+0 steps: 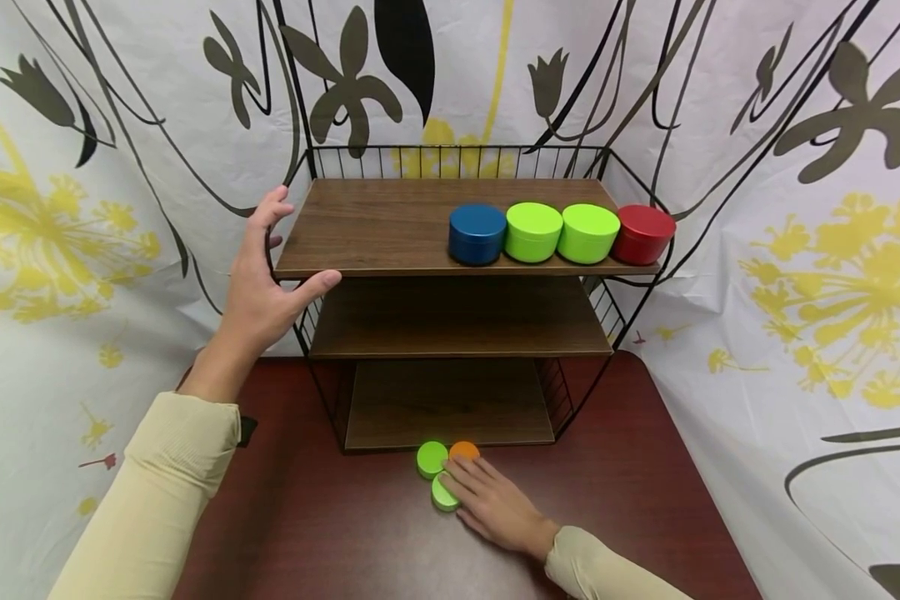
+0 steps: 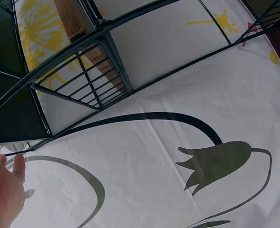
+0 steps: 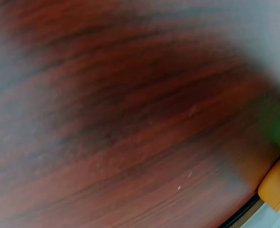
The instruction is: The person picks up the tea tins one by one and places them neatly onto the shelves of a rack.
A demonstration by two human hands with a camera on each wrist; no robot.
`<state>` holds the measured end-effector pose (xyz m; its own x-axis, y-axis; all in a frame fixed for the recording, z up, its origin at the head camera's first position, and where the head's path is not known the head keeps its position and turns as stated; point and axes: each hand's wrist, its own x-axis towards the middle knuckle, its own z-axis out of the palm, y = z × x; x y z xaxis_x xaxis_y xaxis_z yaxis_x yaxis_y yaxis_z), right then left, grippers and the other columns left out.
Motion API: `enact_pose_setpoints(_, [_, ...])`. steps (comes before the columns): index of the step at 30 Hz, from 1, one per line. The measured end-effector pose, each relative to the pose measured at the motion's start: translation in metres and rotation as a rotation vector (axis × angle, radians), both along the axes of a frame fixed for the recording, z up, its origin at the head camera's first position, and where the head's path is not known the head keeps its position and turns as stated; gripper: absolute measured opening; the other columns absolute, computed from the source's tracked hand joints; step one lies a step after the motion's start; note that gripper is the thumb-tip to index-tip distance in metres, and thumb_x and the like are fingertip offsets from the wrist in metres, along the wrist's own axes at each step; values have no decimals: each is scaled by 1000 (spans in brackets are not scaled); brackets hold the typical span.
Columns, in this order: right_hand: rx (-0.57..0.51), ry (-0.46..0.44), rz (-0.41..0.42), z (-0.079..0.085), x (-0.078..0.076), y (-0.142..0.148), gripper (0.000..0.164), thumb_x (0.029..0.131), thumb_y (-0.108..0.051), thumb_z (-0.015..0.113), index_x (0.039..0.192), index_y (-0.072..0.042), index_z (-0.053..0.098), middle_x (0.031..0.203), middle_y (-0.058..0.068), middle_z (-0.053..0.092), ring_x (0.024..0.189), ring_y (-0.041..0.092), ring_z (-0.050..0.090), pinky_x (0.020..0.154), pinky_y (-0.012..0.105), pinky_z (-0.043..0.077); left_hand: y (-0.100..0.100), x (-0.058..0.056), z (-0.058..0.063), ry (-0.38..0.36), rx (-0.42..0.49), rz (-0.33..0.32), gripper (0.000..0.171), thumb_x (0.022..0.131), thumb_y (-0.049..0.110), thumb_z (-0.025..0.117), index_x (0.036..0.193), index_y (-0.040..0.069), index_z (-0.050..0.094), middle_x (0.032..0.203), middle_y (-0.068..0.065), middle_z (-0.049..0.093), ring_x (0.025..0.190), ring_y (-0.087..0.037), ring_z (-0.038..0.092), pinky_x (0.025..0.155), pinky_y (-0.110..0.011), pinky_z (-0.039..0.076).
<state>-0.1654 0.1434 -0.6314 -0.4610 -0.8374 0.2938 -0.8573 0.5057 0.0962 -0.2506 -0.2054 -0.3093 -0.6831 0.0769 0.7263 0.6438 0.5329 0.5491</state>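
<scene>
My left hand (image 1: 266, 271) is at the left front corner of a three-tier wire rack's top shelf (image 1: 375, 225). Its thumb points along the front edge and its fingers spread beside the left side. In the left wrist view, part of that hand (image 2: 4, 194) shows beside the rack's black wire frame (image 2: 113, 61). On the red-brown table, my right hand (image 1: 502, 508) lies with extended fingers over a light green round tin (image 1: 444, 493) and the edge of an orange tin (image 1: 463, 450), partly covering both. Another green tin (image 1: 432, 459) sits right beside them.
On the right of the top shelf stand a blue tin (image 1: 477, 235), two lime green tins (image 1: 533, 232) and a red tin (image 1: 643, 234) in a row. The middle shelf (image 1: 461, 321) and bottom shelf (image 1: 450, 404) are below. Patterned white cloth (image 1: 795, 333) hangs around the table (image 1: 307, 517).
</scene>
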Motion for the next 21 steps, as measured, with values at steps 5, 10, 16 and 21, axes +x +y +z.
enact_pose_setpoints(5, [-9, -5, 22, 1, 2, -3, 63, 94, -30, 66, 150, -8, 44, 154, 11, 42, 142, 30, 37, 111, 49, 35, -1, -1, 0, 5, -5, 8, 82, 80, 47, 79, 143, 12, 40, 161, 2, 31, 145, -18, 31, 106, -48, 35])
enact_pose_setpoints(10, [-4, -11, 33, -2, 4, -4, 65, 94, -32, 66, 151, -9, 42, 155, 9, 41, 144, 29, 34, 111, 48, 35, -1, -2, 0, 14, -5, 2, 82, 81, 50, 78, 143, 12, 41, 160, 0, 31, 144, -19, 31, 106, -49, 35])
enact_pose_setpoints(16, [-13, -31, 45, -4, 7, -8, 63, 97, -33, 63, 151, -9, 42, 154, 8, 42, 145, 27, 32, 114, 46, 31, -1, -1, 0, 7, -2, 4, 81, 80, 47, 79, 143, 12, 40, 160, 2, 31, 145, -19, 31, 107, -48, 35])
enact_pose_setpoints(21, [-20, -30, 45, -5, 8, -10, 57, 100, -35, 59, 149, -9, 45, 154, 7, 42, 145, 25, 33, 115, 44, 29, -1, -1, 0, 6, -5, 2, 81, 81, 44, 80, 143, 13, 41, 161, 0, 31, 145, -19, 31, 107, -48, 35])
